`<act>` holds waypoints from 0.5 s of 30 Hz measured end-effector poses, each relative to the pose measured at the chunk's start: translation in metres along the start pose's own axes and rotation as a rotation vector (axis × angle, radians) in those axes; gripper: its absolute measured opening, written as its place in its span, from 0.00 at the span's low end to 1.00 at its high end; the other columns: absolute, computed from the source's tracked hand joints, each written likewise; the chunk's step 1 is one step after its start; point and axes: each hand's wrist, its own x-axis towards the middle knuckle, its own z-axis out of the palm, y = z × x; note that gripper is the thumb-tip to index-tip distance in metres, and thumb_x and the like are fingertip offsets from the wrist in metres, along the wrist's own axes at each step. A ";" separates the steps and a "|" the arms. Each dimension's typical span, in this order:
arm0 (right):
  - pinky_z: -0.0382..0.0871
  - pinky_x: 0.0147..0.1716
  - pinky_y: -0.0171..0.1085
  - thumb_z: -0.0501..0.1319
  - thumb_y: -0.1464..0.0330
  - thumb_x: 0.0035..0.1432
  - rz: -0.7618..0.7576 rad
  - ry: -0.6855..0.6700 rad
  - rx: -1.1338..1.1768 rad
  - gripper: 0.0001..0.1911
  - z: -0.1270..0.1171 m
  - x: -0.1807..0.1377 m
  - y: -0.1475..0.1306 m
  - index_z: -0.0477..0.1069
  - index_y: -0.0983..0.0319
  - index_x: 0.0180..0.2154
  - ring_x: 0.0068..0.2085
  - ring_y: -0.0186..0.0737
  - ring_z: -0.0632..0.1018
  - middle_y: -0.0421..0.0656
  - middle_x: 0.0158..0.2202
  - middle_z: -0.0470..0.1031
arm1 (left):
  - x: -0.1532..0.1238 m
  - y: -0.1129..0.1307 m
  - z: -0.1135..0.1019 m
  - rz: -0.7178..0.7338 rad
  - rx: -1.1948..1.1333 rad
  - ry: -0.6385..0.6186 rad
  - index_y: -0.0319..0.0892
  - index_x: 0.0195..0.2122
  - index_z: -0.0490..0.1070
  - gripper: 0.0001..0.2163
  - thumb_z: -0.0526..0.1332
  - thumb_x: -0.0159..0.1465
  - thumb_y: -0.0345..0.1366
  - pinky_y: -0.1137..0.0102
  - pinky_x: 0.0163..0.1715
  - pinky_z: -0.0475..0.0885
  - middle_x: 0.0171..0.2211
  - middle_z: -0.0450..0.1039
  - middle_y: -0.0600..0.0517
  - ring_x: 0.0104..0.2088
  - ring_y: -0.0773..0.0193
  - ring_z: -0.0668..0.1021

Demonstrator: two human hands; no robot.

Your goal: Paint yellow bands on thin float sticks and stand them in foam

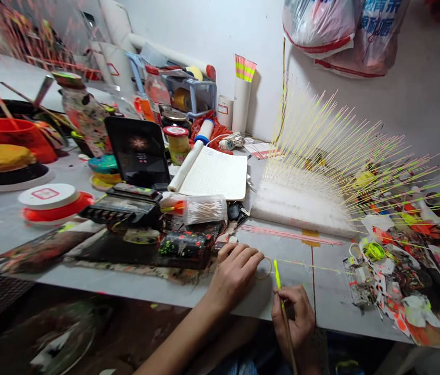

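Right hand (293, 312) grips a yellow-tipped brush (277, 274) over the near desk (335, 299); left hand (239, 265) is curled, its hold unclear; many upright sticks (321, 151) in far-right foam (301, 200) seem done; nearer pink sticks (274, 232) apparently remain.

White wall (220, 31) behind grey table (335, 294)

hands (237, 268): bare | left forearm (183, 338): bare | clothing (243, 369): blue, mostly cut off, pattern unclear

bright neon-yellow brush tip (277, 274)
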 end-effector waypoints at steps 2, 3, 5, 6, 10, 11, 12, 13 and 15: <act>0.72 0.28 0.33 0.57 0.74 0.65 -0.023 -0.018 -0.009 0.06 0.002 0.001 0.001 0.71 0.59 0.41 0.31 0.35 0.77 0.42 0.34 0.78 | 0.000 0.001 0.001 0.001 -0.002 0.016 0.44 0.40 0.71 0.09 0.53 0.67 0.26 0.65 0.45 0.62 0.33 0.79 0.54 0.35 0.65 0.76; 0.73 0.28 0.33 0.58 0.74 0.65 -0.033 -0.022 -0.014 0.06 0.002 0.001 0.002 0.71 0.59 0.41 0.31 0.35 0.77 0.42 0.34 0.78 | 0.000 0.001 0.002 -0.003 -0.006 0.021 0.44 0.40 0.70 0.09 0.53 0.67 0.26 0.65 0.45 0.62 0.33 0.79 0.54 0.35 0.66 0.76; 0.73 0.29 0.33 0.58 0.75 0.65 -0.046 -0.026 -0.022 0.07 0.003 0.001 0.005 0.71 0.59 0.41 0.32 0.35 0.76 0.42 0.34 0.78 | 0.001 0.003 0.002 -0.010 -0.015 0.028 0.44 0.40 0.70 0.08 0.53 0.68 0.26 0.65 0.46 0.61 0.33 0.78 0.54 0.34 0.66 0.75; 0.73 0.29 0.33 0.58 0.75 0.65 -0.049 -0.025 -0.024 0.07 0.004 0.000 0.006 0.71 0.59 0.41 0.32 0.34 0.76 0.41 0.34 0.77 | 0.001 0.003 0.002 -0.012 -0.019 0.031 0.43 0.40 0.70 0.08 0.53 0.68 0.26 0.65 0.46 0.61 0.33 0.79 0.54 0.34 0.65 0.76; 0.72 0.30 0.32 0.58 0.75 0.65 -0.047 -0.019 -0.026 0.07 0.004 -0.001 0.008 0.71 0.59 0.41 0.32 0.34 0.76 0.41 0.34 0.77 | 0.002 0.004 0.001 -0.011 -0.024 0.041 0.43 0.39 0.70 0.08 0.52 0.69 0.27 0.65 0.45 0.61 0.33 0.79 0.54 0.34 0.65 0.75; 0.72 0.29 0.32 0.58 0.75 0.65 -0.042 -0.019 -0.027 0.07 0.004 -0.001 0.008 0.71 0.59 0.42 0.31 0.34 0.76 0.41 0.34 0.77 | 0.002 0.004 0.001 -0.011 -0.026 0.042 0.43 0.39 0.70 0.08 0.52 0.69 0.27 0.65 0.45 0.61 0.33 0.78 0.54 0.34 0.65 0.75; 0.72 0.29 0.31 0.58 0.75 0.65 -0.036 -0.018 -0.027 0.07 0.004 -0.002 0.008 0.71 0.59 0.42 0.31 0.34 0.76 0.40 0.34 0.77 | 0.002 0.004 0.001 -0.013 -0.028 0.041 0.43 0.39 0.70 0.08 0.52 0.69 0.27 0.65 0.45 0.61 0.33 0.78 0.54 0.34 0.65 0.75; 0.71 0.29 0.31 0.58 0.75 0.65 -0.030 -0.016 -0.027 0.07 0.003 -0.002 0.008 0.71 0.58 0.42 0.31 0.34 0.76 0.40 0.34 0.76 | 0.002 0.004 0.001 -0.015 -0.030 0.039 0.43 0.39 0.70 0.08 0.52 0.69 0.27 0.65 0.45 0.61 0.33 0.78 0.54 0.34 0.65 0.75; 0.71 0.29 0.31 0.59 0.75 0.65 -0.019 -0.005 -0.025 0.07 0.002 -0.003 0.008 0.71 0.58 0.42 0.30 0.33 0.75 0.39 0.33 0.76 | 0.001 0.004 0.001 -0.016 -0.034 0.035 0.43 0.39 0.70 0.08 0.52 0.69 0.27 0.65 0.45 0.61 0.33 0.78 0.54 0.34 0.66 0.75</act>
